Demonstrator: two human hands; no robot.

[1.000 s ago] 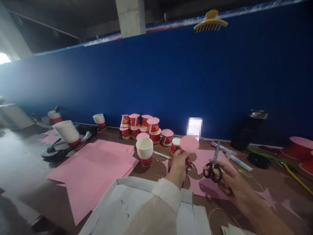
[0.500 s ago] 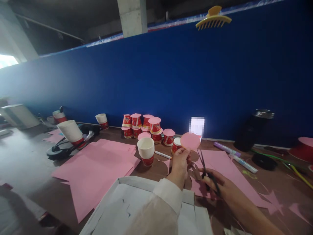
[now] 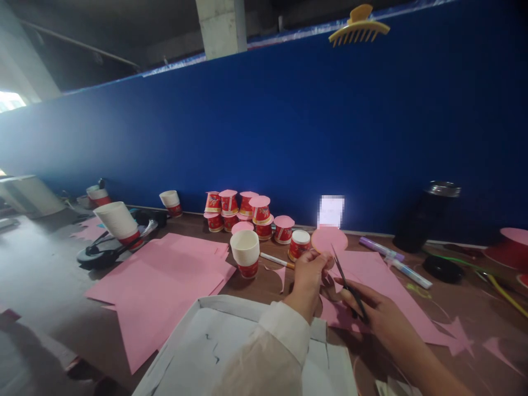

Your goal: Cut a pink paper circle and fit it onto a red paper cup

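A pink paper disc (image 3: 330, 238) is pinched by its near edge just beyond the left hand (image 3: 306, 281), while scissors (image 3: 346, 284) are gripped in the right hand (image 3: 378, 312), blades slanted forward and leftward toward the disc.

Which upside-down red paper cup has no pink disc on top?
The red paper cup just beyond the left hand: its white base shows bare, while the cluster of cups to its left wears pink discs.
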